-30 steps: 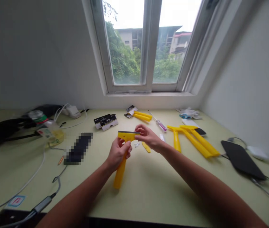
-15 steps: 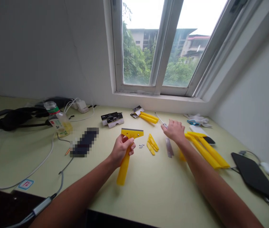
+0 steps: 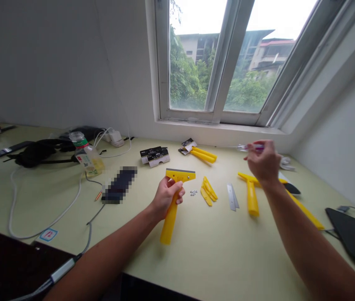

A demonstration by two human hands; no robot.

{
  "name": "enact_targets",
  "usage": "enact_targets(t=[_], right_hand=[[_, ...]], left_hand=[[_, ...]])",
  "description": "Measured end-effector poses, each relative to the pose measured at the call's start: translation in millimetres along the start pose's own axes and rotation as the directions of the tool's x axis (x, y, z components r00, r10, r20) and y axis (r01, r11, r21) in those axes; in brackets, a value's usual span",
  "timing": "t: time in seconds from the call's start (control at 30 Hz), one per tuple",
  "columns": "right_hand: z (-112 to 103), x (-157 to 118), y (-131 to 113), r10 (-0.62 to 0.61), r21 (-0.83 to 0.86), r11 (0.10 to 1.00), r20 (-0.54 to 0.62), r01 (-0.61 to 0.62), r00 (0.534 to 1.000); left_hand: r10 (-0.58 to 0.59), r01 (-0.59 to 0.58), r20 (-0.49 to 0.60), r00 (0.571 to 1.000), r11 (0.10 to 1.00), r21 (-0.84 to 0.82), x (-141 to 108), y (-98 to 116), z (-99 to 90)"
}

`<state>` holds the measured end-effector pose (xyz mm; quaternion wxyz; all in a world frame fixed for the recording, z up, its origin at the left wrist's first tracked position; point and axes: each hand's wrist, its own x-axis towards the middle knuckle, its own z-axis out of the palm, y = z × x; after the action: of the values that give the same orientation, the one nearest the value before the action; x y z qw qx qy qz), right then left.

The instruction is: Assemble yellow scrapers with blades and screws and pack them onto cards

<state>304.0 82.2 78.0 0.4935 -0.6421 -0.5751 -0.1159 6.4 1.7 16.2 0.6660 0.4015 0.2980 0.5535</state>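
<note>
My left hand [image 3: 168, 195] is closed round the handle of a yellow scraper [image 3: 169, 221], its wide head pointing away from me with a dark blade edge along the top. In my right hand [image 3: 263, 163], raised over the right of the table, is a screwdriver [image 3: 243, 147] with a clear and purple handle, its thin shaft pointing left. Several small nuts [image 3: 193, 192] lie just right of the scraper. Beside them are loose yellow head plates [image 3: 208, 191] and flat metal blades [image 3: 232, 197]. Another yellow scraper body [image 3: 252, 198] rests below my right hand.
At the back are black cardboard packages [image 3: 155, 156] and yellow handles [image 3: 204, 154] with card sleeves. A bottle [image 3: 87, 154], a pixelated dark phone [image 3: 121, 184] and cables occupy the left. A black tablet-like slab [image 3: 350, 234] lies at the right.
My right hand has lifted and moved right with the screwdriver, whose shaft now lies nearly level. The blades and a scraper body are now uncovered. My left hand keeps its hold; the view has shifted slightly.
</note>
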Motion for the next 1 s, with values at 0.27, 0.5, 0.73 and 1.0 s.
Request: enact_targets(t=[0.27, 0.5, 0.73, 1.0], right_hand=[[-84, -20, -86, -0.118, 0.546, 0.778, -0.357, 0.309, 0.927], [-74, -32, -91, -0.156, 0.403, 0.834, -0.482, 0.376, 0.862], [-72, -32, -94, -0.199, 0.436, 0.806, -0.437, 0.4, 0.877], [-65, -31, -93, -0.232, 0.443, 0.795, -0.41, 0.415, 0.882]], left_hand=[[-0.013, 0.012, -0.043, 0.999, 0.999, -0.031, 1, 1, -1.9], [-0.032, 0.031, -0.051, 0.998, 0.999, -0.019, -1, 2, 0.7], [-0.039, 0.039, -0.051, 0.998, 0.999, -0.016, -1, 1, 0.0], [-0.051, 0.051, -0.051, 0.997, 0.999, -0.004, 0, 2, 1.0]])
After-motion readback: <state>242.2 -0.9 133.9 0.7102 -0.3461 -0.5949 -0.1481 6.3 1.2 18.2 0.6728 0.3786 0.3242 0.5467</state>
